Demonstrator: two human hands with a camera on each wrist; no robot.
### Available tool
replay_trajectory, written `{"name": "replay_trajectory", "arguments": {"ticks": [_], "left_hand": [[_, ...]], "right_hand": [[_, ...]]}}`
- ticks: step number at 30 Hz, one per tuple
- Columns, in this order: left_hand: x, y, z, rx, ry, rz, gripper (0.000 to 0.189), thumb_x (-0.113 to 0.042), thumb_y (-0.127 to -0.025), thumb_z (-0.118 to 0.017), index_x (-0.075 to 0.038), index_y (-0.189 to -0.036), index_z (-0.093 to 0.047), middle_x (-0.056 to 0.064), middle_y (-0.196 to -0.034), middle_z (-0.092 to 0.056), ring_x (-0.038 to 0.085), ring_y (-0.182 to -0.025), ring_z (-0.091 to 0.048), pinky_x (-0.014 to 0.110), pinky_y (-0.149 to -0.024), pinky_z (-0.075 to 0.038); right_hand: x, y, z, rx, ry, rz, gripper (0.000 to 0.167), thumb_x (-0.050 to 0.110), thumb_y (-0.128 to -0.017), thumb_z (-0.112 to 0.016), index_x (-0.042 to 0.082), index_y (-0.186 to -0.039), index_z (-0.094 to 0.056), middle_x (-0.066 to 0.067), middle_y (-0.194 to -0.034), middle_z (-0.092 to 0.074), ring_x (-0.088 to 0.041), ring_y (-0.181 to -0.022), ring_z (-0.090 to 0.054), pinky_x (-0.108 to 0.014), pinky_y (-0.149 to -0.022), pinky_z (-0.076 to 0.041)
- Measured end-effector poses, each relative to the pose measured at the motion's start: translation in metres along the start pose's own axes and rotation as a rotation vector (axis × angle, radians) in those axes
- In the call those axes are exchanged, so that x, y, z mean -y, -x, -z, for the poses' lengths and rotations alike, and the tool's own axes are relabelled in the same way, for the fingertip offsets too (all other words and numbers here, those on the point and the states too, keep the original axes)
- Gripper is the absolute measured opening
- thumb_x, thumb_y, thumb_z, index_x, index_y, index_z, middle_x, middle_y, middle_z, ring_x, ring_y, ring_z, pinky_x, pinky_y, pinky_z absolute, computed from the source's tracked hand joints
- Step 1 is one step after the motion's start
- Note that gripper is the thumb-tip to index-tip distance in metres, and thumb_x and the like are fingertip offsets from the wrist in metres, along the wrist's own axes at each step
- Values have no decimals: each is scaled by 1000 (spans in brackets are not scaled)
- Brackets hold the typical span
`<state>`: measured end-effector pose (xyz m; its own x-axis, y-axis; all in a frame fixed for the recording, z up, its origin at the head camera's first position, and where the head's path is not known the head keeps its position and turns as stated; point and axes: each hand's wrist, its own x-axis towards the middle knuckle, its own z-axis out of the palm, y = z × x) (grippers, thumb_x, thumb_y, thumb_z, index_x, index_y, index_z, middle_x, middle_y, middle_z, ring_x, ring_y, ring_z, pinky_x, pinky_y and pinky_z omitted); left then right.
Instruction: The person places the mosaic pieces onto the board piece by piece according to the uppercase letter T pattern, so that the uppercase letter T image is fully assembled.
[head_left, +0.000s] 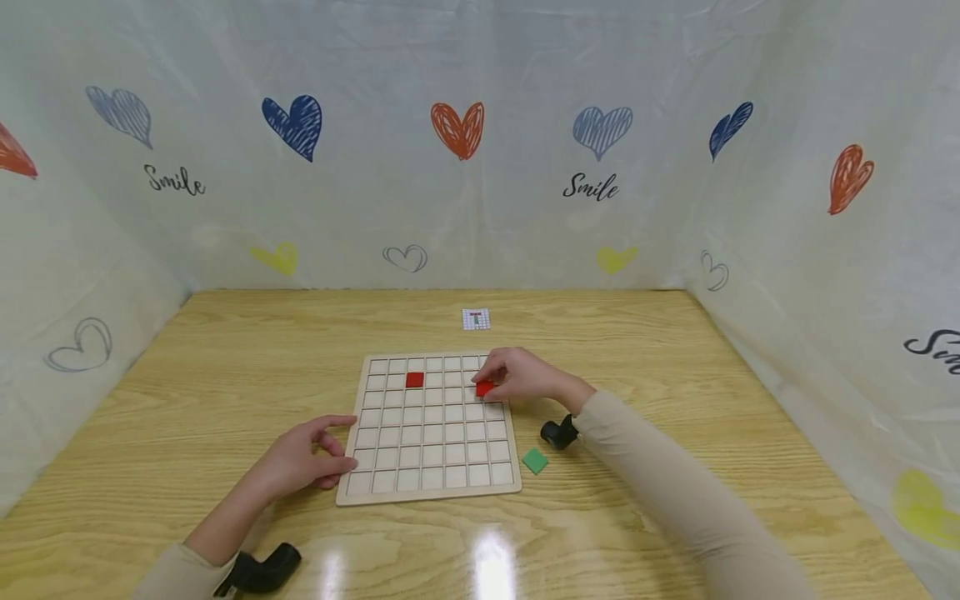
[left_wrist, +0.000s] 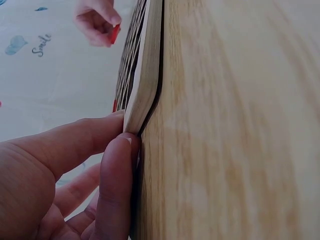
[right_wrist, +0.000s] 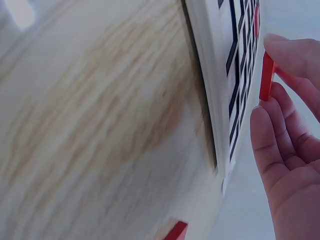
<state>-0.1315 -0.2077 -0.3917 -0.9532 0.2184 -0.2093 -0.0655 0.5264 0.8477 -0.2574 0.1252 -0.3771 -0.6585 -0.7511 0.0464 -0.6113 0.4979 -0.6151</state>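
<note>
Red sq. tile [right_wrist: 267, 77] in R grip [head_left: 522, 373]; wood board [head_left: 432, 457] gridded.

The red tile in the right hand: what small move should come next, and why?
Probably move the held red tile leftward, beside the red tile lying on the board: the card shows a red bar, and the right hand pinches it over the board's right side.
</note>
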Motion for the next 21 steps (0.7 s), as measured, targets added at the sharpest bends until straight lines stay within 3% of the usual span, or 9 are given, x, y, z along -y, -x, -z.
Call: {"name": "replay_trajectory", "arguments": {"ticks": [21], "left_hand": [[0,-2,0,-21,-4,32,67,-12,-76,-77,0,-134,-46,9,-81,-55,18,-59,-58,29,-52,-52]], "right_hand": [[10,-37,-10,46,-53,28,28,7,-79,-75,3,-106,-70,1,-91,-60,-10,-78,-52,-21,-71,-46]]}}
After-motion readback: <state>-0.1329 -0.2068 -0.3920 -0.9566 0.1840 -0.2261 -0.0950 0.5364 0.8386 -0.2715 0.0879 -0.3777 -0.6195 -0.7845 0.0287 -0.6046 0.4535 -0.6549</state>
